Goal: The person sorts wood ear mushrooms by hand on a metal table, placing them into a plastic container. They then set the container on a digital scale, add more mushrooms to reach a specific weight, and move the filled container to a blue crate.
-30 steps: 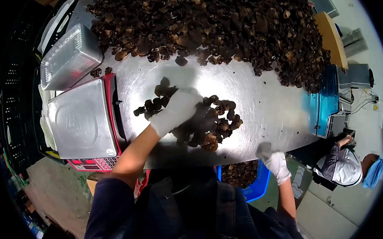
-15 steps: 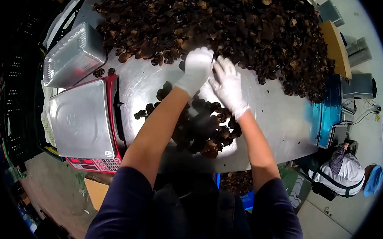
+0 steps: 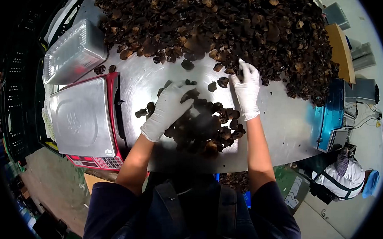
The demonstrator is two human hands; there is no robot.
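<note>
A large heap of dark brown wood ear mushrooms (image 3: pixel 195 25) covers the far side of the metal table (image 3: pixel 276 131). Nearer to me lies a smaller pile of wood ear mushrooms (image 3: pixel 199 128). At this small pile's left edge is my left hand (image 3: pixel 168 108), in a white glove, thumb and fingers apart. My right hand (image 3: pixel 247 92), gloved too, reaches the front edge of the large heap with its fingers spread. Between the hands a few loose mushrooms (image 3: pixel 222 82) lie on the metal.
Left of the small pile stands a red scale (image 3: pixel 82 119) with a metal plate. Behind it is a stack of clear plastic trays (image 3: pixel 74 52). A blue crate (image 3: pixel 332 113) and a cardboard box (image 3: pixel 340 51) stand at the right. Another person (image 3: pixel 343 175) is at the far right.
My hands were close together at the large heap's edge. The left has come back and left to the small pile; the right has shifted right. Loose mushrooms now show between them.
</note>
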